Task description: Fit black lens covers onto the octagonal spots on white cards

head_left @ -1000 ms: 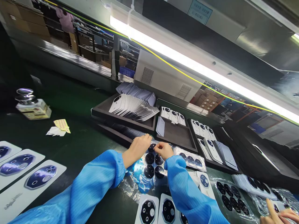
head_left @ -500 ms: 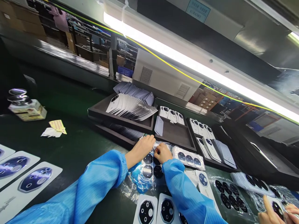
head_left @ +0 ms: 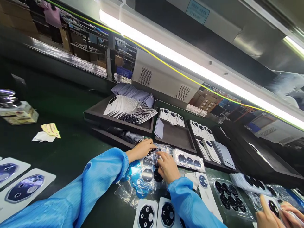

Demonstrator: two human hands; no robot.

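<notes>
In the head view, a clear plastic pack of round black camera lens covers (head_left: 147, 175) lies in front of me, with shiny blue film (head_left: 136, 173) beside it. My left hand (head_left: 142, 148) is closed on the far edge of the pack, fingers pointing right. My right hand (head_left: 168, 166) is at the pack's right side, its bent fingers closed on the crinkled plastic; the fingertips are partly hidden. Below the pack, white phone back panels (head_left: 167, 214) with dark octagonal camera areas lie on the dark green table (head_left: 78, 155).
Black trays (head_left: 174, 139) of phone panels stand behind my hands. A wrapped strip of lens covers (head_left: 189, 161) lies right of them, and another clear pack (head_left: 230, 195) further right. Another person's hands (head_left: 268, 212) hold a panel at the lower right. A lidded bottle (head_left: 17, 109) stands left.
My right hand has turned and its fingers have stretched leftward over the plastic, where they were curled in before. My left hand stays at the far edge. The view has shifted slightly.
</notes>
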